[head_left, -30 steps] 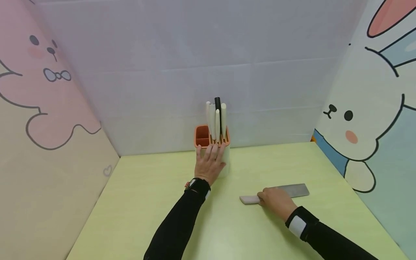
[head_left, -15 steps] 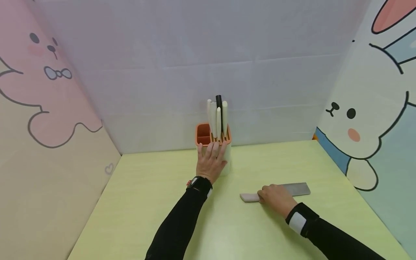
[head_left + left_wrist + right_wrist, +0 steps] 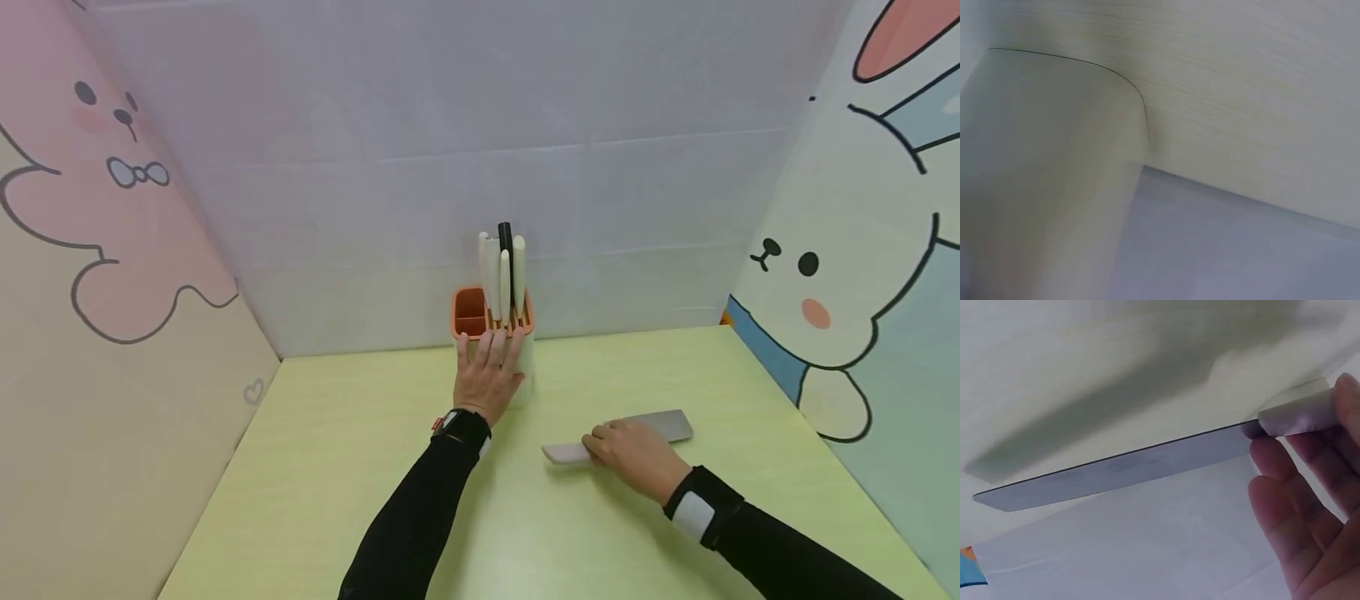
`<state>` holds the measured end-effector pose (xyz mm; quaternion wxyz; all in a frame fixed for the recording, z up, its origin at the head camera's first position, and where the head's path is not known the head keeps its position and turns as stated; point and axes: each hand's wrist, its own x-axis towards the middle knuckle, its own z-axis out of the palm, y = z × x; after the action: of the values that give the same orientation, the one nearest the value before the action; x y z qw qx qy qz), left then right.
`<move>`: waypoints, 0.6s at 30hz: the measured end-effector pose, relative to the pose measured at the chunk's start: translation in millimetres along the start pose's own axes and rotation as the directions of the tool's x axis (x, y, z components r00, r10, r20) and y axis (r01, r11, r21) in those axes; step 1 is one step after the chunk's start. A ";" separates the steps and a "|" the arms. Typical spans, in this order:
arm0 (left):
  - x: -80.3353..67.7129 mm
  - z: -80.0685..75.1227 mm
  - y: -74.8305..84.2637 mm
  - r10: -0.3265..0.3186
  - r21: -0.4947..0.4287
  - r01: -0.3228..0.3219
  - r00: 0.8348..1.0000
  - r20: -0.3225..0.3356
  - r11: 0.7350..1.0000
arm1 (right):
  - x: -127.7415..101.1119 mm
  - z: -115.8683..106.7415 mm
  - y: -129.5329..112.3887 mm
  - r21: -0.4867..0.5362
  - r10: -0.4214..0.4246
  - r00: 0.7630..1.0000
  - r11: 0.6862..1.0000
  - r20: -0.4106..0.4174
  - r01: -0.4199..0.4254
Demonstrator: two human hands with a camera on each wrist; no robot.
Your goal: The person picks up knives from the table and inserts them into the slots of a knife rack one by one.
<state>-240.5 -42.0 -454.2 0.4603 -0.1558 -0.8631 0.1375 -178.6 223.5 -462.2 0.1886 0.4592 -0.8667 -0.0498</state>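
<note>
A broad cleaver (image 3: pixel 626 433) with a dull grey rectangular blade and a pale handle lies on the yellow-green table (image 3: pixel 337 467), to the right of and nearer than the knife block (image 3: pixel 491 329). The right hand (image 3: pixel 633 454) curls its fingers (image 3: pixel 1285 500) around the handle. The left hand (image 3: pixel 487 371) rests with straight fingers flat against the block's front.

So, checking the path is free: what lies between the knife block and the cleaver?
Only bare table lies between the knife block and the cleaver, as the head view shows.
</note>
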 end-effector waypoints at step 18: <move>0.1 -2.9 0.6 -0.012 -0.001 0.011 1.000 -0.028 1.000 | 11.7 -47.7 17.7 -0.042 -0.032 0.947 0.999 -0.320 0.019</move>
<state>-238.0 -41.2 -452.9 0.4733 -0.1529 -0.8573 0.1324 -180.5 228.2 -410.2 0.3350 0.4687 -0.8173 0.0065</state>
